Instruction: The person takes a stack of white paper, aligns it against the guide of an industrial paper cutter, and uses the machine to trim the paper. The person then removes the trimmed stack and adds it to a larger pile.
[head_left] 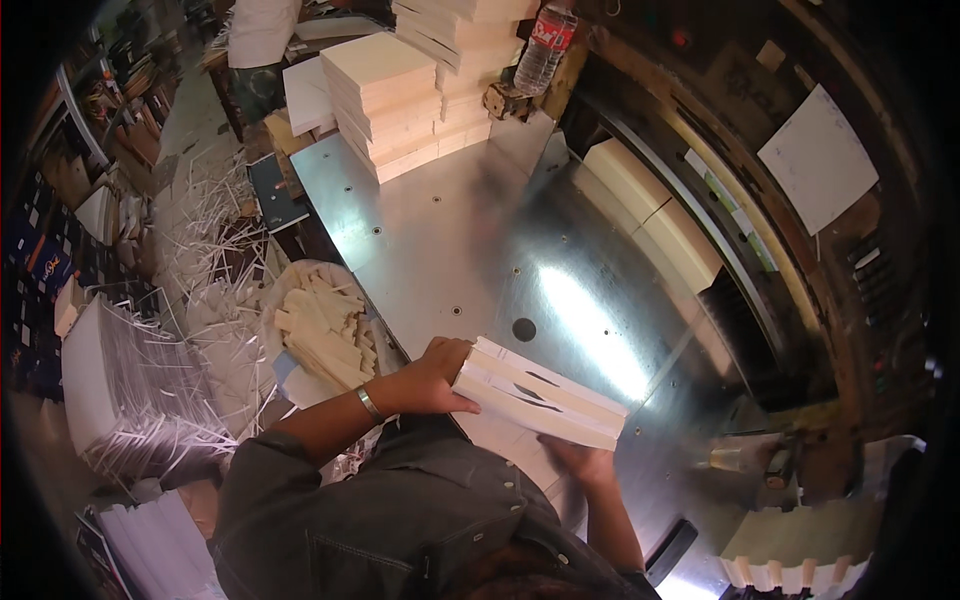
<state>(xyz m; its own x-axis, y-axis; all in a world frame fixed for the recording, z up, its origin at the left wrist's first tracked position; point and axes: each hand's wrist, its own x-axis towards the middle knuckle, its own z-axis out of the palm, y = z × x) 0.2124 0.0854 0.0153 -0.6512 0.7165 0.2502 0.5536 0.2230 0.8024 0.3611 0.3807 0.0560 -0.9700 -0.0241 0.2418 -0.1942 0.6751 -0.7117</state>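
Both my hands hold a small stack of white paper blocks point(540, 395) over the near edge of a metal machine table point(470, 240). Narrow dark gaps show between the layers on the side that faces up. My left hand point(435, 380) grips the stack's left end, thumb on the near side and fingers curled around the far corner. At the near right, my right hand point(585, 462) supports it from below, its fingers partly hidden under the blocks. A row of cream paper blocks point(650, 215) lies along the machine's long slot on the right.
Tall paper stacks point(385, 100) and a plastic bottle point(547, 50) stand at the back. Left of the table are a sack of cream offcuts point(325, 325), loose paper strips point(215, 230) on the floor and a white paper pile point(120, 385). More paper blocks point(800, 545) sit lower right.
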